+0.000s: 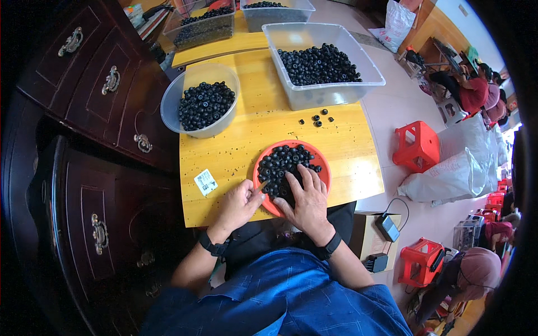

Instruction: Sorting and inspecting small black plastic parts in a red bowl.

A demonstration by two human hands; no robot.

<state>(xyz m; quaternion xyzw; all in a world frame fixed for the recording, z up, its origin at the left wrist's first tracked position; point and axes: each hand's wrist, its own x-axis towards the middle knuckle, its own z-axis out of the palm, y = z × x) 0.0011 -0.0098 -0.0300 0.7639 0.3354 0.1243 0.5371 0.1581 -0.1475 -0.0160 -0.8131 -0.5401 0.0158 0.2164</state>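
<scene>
So the right hand (305, 199) lay flat, fingers spread, on the black ring-shaped parts (283, 165) heaped in the orange plate (322, 171). The heap ran off toward 11 o'clock from that hand. The left hand (238, 203) sat at the plate's 8 o'clock rim, loosely curled, pinching a thin stick (261, 185) that pointed into the pile.

Wooden table (347, 147) bears red plate (323, 168), round bowl (168, 106), clear bin (336, 92), perhaps a label (205, 182).

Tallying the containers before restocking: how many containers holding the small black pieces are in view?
5: orange dish under both hands, round clear bowl at left, large clear tub at right, two clear tubs on the far table. More may lie beyond the frame.
</scene>
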